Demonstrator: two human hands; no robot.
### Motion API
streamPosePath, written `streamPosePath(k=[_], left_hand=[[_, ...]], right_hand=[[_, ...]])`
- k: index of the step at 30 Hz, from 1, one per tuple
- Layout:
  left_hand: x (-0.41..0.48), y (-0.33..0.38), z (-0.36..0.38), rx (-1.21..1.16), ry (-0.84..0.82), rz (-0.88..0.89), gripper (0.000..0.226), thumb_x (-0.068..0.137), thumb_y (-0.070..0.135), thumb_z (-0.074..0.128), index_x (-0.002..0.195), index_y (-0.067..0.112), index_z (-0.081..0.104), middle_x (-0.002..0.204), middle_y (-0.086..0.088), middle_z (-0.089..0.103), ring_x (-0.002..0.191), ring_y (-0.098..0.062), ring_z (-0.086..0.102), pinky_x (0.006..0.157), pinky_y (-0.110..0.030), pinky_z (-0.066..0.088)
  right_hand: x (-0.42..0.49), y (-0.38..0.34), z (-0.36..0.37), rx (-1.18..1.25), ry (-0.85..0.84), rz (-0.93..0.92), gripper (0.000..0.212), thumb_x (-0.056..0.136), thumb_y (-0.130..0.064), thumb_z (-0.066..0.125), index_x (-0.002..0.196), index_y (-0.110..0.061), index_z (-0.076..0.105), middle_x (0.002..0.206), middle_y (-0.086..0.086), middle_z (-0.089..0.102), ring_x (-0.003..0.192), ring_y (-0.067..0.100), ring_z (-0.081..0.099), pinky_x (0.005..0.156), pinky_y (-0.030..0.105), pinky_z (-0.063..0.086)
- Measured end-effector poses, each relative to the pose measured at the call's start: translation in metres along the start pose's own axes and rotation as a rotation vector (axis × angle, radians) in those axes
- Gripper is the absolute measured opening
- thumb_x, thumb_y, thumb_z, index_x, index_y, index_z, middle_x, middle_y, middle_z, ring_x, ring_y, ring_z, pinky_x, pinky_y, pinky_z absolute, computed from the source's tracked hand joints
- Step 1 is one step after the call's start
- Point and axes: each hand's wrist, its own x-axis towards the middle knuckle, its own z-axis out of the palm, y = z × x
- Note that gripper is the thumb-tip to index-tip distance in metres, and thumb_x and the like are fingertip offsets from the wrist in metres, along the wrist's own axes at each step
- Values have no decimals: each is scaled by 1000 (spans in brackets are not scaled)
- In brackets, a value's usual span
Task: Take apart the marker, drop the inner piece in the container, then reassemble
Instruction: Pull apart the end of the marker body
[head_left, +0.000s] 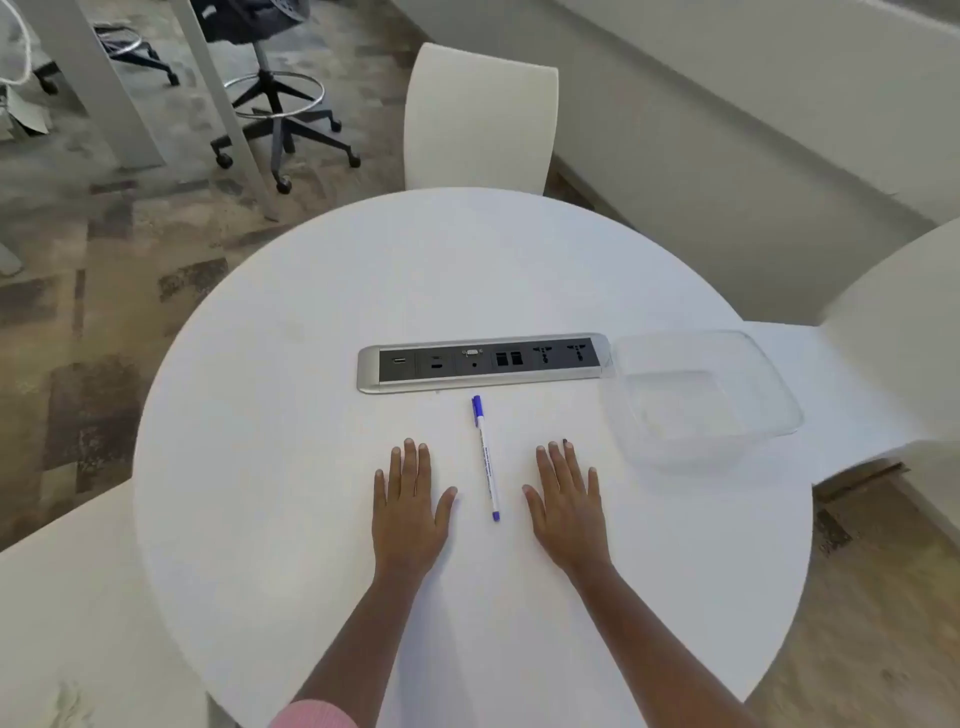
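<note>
A white marker (487, 460) with a blue cap and a blue end plug lies on the round white table (291, 364), cap pointing away from me. My left hand (410, 512) rests flat on the table just left of the marker, fingers spread, holding nothing. My right hand (566, 504) lies flat to the marker's right, also with nothing in it. Neither hand touches the marker. A clear plastic container (696, 400) with nothing inside sits at the table's right side, beyond my right hand.
A silver and black socket panel (483, 362) is set into the table just beyond the marker, its right end by the container. White chairs stand at the far side (478, 114), at the right (893, 343) and at the near left (67, 613).
</note>
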Motion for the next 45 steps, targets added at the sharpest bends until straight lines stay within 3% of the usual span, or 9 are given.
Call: streamPosePath(k=[11, 16, 20, 24, 27, 30, 35, 42, 45], left_hand=[[-1, -4, 7, -4, 48, -8, 84, 93, 51, -4, 130, -3, 50, 137, -23, 47, 124, -42, 46, 98, -56, 38], [-1, -5, 5, -6, 9, -7, 83, 94, 50, -3, 130, -3, 50, 137, -23, 47, 124, -42, 46, 99, -56, 37], [0, -10, 3, 22, -39, 33, 84, 94, 50, -4, 130, -3, 50, 138, -24, 46, 125, -41, 45, 100, -55, 37], [1, -12, -4, 67, -70, 86, 80, 96, 46, 1, 122, -4, 58, 128, -25, 56, 116, -41, 54, 91, -55, 45], [4, -10, -7, 89, -25, 143, 49, 95, 34, 42, 119, -4, 60, 127, -26, 56, 115, -43, 55, 88, -56, 46], [8, -8, -8, 134, 49, 233, 53, 68, 17, 80, 115, -3, 63, 124, -25, 59, 111, -42, 57, 84, -56, 49], [14, -3, -10, 127, 133, 393, 54, 59, 10, 85, 110, 2, 68, 118, -21, 64, 106, -39, 62, 79, -52, 52], [18, 4, -17, 52, 165, 626, 49, 63, 10, 85, 109, 8, 70, 117, -17, 66, 111, -39, 59, 85, -48, 51], [19, 5, -26, 9, 204, 701, 37, 63, 2, 83, 99, 6, 73, 99, -13, 73, 105, -37, 63, 84, -46, 52]], right_hand=[[-3, 1, 3, -6, 99, -14, 48, 91, -22, 48, 136, -11, 34, 148, 13, 32, 138, 32, 25, 109, 54, 23], [-5, -4, -4, -33, 98, 2, 43, 93, -26, 38, 133, -11, 40, 145, 13, 38, 136, 33, 29, 106, 61, 24], [-9, -15, -11, -76, 189, -117, 42, 87, -29, 33, 113, -7, 58, 119, 15, 64, 117, 34, 55, 93, 53, 47], [-16, -29, -8, 15, 223, -162, 23, 82, -30, 61, 85, -7, 62, 79, 9, 66, 73, 30, 64, 61, 30, 56], [-19, -42, -9, 82, 155, -82, 29, 70, -28, 75, 74, -5, 58, 70, 11, 61, 61, 29, 57, 51, 31, 52], [-17, -48, -8, 134, 142, -18, 22, 72, -19, 72, 75, -3, 58, 72, 14, 60, 66, 32, 57, 55, 37, 53], [-10, -51, -6, 316, 55, 203, 12, 87, -14, 51, 86, -4, 57, 90, 13, 61, 90, 26, 53, 72, 34, 45], [-10, -60, -30, 642, 22, 233, 14, 88, -14, 51, 79, -9, 62, 73, 0, 57, 72, 17, 51, 65, 27, 41], [-14, -63, -40, 709, 29, 206, 12, 88, -15, 53, 84, -12, 64, 81, -1, 63, 79, 18, 57, 72, 27, 46]])
